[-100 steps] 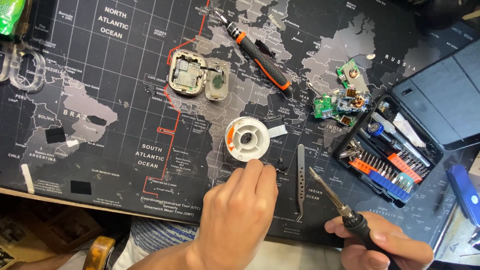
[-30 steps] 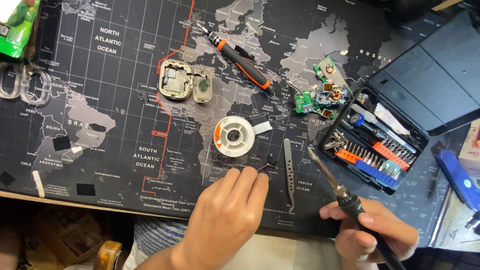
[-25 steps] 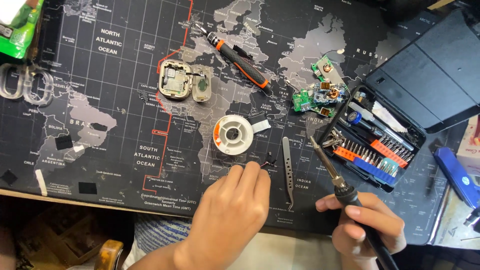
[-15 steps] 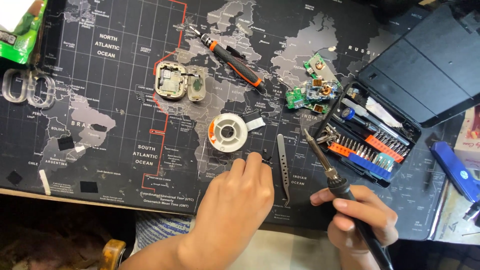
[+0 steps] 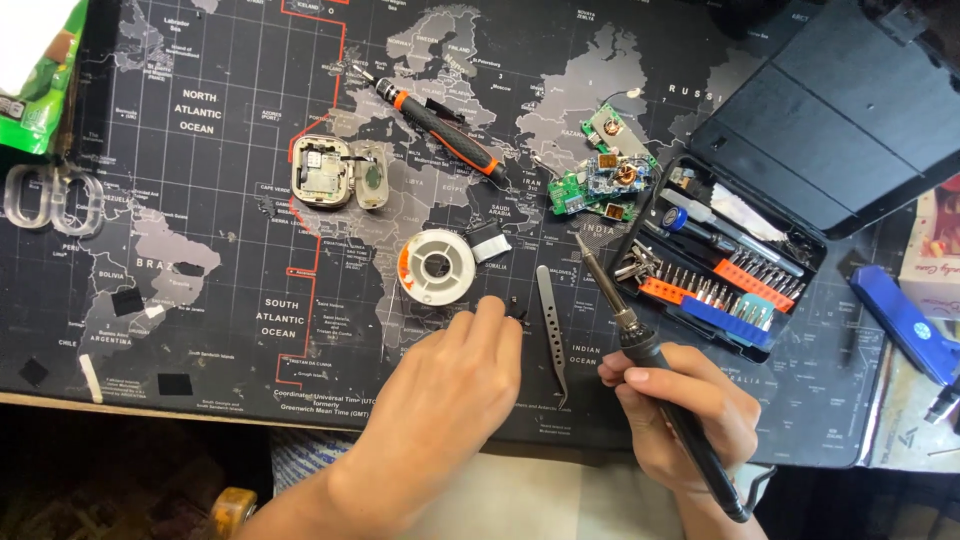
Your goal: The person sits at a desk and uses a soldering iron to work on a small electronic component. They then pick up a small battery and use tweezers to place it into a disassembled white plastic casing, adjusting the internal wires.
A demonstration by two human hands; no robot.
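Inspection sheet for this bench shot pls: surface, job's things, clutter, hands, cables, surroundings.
Surface: dark world-map mat, covers the desk.
Job's things: soldering iron in right hand, tip raised; small dark part at left hand fingertips; tweezers between the hands.
Clutter: solder spool, opened device, screwdriver, green circuit boards, open bit case.
Hands: left pressed on mat; right gripping iron.
Cables: nothing seen.
Surroundings: green packet, blue tool.
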